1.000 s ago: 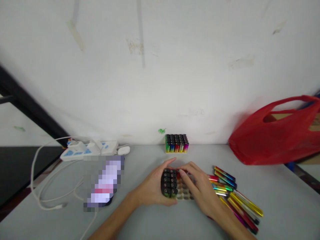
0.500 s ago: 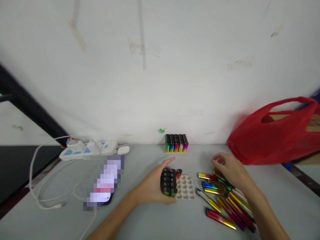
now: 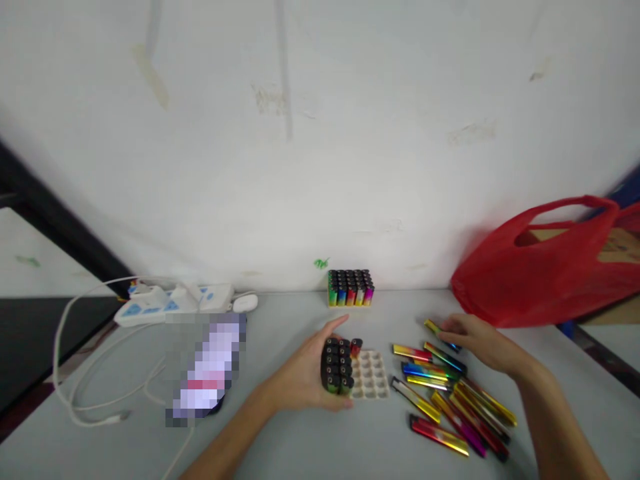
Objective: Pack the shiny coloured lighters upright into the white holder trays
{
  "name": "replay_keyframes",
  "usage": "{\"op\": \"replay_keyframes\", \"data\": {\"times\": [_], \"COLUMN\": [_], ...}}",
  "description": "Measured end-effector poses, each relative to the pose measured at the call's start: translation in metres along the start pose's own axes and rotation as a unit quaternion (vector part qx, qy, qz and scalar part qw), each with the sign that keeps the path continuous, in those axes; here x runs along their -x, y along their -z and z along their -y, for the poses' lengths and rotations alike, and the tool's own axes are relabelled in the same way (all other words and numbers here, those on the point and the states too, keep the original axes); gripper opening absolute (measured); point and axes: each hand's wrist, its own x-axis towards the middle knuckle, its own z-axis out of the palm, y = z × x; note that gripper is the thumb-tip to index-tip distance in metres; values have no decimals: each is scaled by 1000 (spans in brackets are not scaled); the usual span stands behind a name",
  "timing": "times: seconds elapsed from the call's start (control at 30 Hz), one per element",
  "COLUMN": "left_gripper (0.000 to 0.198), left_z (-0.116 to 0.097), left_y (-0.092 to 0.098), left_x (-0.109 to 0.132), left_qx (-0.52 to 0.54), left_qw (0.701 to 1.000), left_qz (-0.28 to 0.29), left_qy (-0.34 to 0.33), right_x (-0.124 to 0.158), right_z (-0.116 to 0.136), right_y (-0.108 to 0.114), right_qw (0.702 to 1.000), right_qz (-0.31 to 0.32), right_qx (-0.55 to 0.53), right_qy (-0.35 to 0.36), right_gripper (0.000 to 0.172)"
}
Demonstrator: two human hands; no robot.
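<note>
My left hand [image 3: 303, 373] curls around the left side of a pale tray [image 3: 373, 373] with round sockets. Two columns of black-topped lighters [image 3: 340, 363] stand upright in it against my palm, and one red lighter [image 3: 356, 346] begins a third column. On the right, my right hand [image 3: 473, 339] is closed on a yellow and blue lighter [image 3: 434, 327] lying nearly flat, its middle partly covered by my fingers. Below that hand spreads a loose pile of shiny metallic lighters [image 3: 447, 400] in red, gold, blue, green and purple.
A full block of upright lighters [image 3: 350, 290] stands against the wall. At the left lie a white power strip [image 3: 170, 303], looping white cables [image 3: 65, 373] and a blurred-out phone [image 3: 213, 363]. A red bag [image 3: 525, 280] sits at the back right.
My right hand has shifted right and slightly down, and a yellow and blue lighter now shows in its fingers. My left hand keeps its hold on the lighters in the tray.
</note>
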Motion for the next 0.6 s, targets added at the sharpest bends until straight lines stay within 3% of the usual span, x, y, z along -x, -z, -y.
{"op": "replay_keyframes", "data": {"times": [0.1, 0.2, 0.27, 0.37, 0.6], "left_gripper": [149, 155, 158, 153, 116], "left_z": [0, -4, -7, -9, 11], "left_y": [-1, 0, 2, 7, 12], "left_x": [0, 0, -1, -2, -14], "left_qx": [9, 37, 75, 127, 224], "left_qw": [1000, 999, 997, 992, 972], "left_qz": [-2, 1, 3, 8, 15], "left_qy": [0, 3, 3, -19, -64], "right_x": [-1, 1, 1, -3, 10], "right_z": [17, 56, 86, 117, 130], "right_y": [5, 0, -14, -49, -124], "right_qw": [998, 990, 981, 951, 927], "right_qz": [-57, -114, -144, -111, -51], "right_qx": [17, -6, -76, -269, -350], "right_qy": [30, 84, 108, 104, 121], "right_gripper": [46, 49, 45, 42, 53]}}
